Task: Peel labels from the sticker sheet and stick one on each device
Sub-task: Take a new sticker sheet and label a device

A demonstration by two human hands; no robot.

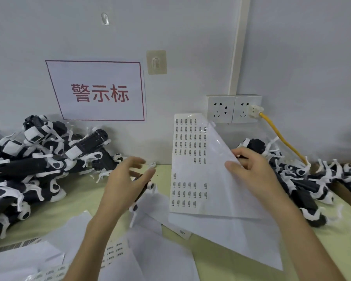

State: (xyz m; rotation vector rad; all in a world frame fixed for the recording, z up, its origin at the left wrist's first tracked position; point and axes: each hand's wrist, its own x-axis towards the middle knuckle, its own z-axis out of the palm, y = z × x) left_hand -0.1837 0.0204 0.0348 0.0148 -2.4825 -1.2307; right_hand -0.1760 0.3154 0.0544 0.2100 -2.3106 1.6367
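Many labels remain on the sticker sheet (185, 165), which is propped against the wall at the back of the tabletop (85, 201). A bare band across its middle suggests a good share is already used. The right hand (249, 169) pinches a white cover sheet (231, 230) folded back off it. The left hand (128, 179) hovers over one device (150, 185), fingers spread wide and holding nothing. Of the left heap (39, 159) and the right heap (304, 183), I cannot tell which is labelled, so I judge the job roughly midway.
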